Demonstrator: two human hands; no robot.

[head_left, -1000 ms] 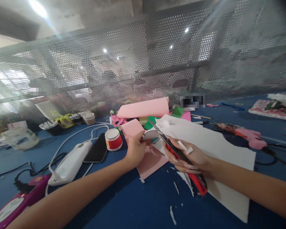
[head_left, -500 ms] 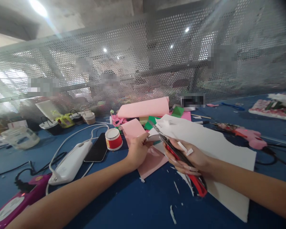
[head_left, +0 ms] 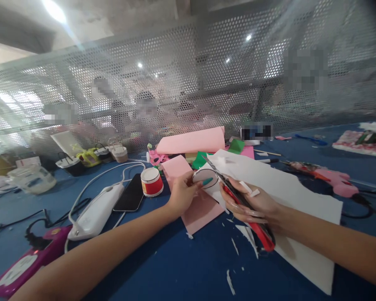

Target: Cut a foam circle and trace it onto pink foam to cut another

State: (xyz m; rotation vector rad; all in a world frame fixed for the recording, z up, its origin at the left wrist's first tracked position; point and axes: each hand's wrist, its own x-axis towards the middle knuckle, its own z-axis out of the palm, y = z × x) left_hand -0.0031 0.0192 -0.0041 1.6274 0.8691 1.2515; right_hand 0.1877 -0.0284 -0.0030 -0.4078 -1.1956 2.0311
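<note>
Grip of the left hand (head_left: 181, 194) pinches the white disc (head_left: 204, 177) at its rim, above the pink sheet (head_left: 200, 211) on the table (head_left: 175, 267). The right hand (head_left: 253, 207) is closed round the red-handled scissors (head_left: 238, 200). The disc looks light and bendy, so it is best held by the edge.

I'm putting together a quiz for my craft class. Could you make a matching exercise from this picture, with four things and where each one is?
Things:
1 scissors
2 phone
3 pink roll
4 round cutout

Places:
A beside the cup
B in the left hand
C in the right hand
D at the back, near the mesh

Pairs: 1-C, 2-A, 3-D, 4-B.
</note>
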